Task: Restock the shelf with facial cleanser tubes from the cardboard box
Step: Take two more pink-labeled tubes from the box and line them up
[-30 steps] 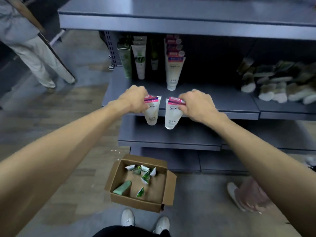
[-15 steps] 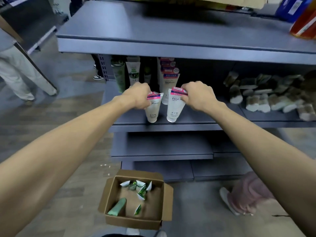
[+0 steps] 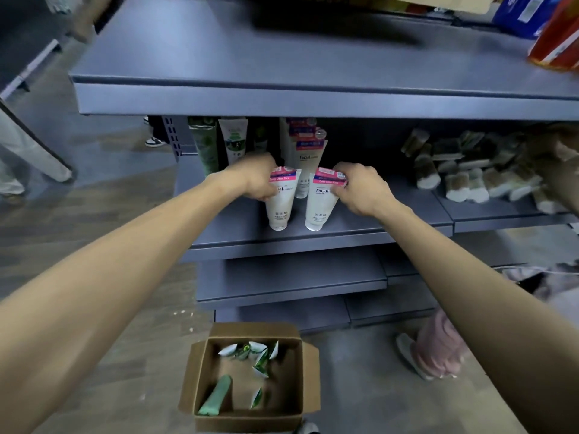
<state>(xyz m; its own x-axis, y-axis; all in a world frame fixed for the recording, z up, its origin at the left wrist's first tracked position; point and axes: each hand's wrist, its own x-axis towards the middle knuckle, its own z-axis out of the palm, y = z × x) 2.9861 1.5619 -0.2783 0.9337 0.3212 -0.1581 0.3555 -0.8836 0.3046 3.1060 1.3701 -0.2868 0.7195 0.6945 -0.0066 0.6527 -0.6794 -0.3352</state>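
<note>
both white tubes now over the shelf, caps about down; 1.0 s ago below its edge. left hand grips left tube, right hand pinches right tube; release looks next

Your way deeper into the shelf is blocked by standing tubes behind, with bare board at right.

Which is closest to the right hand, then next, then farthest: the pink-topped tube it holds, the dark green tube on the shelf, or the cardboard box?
From the right hand:
1. Pink-topped tube, pinched at its top, standing on the shelf.
2. Dark green tube, standing at the shelf's back left.
3. Cardboard box, down on the floor.
</note>
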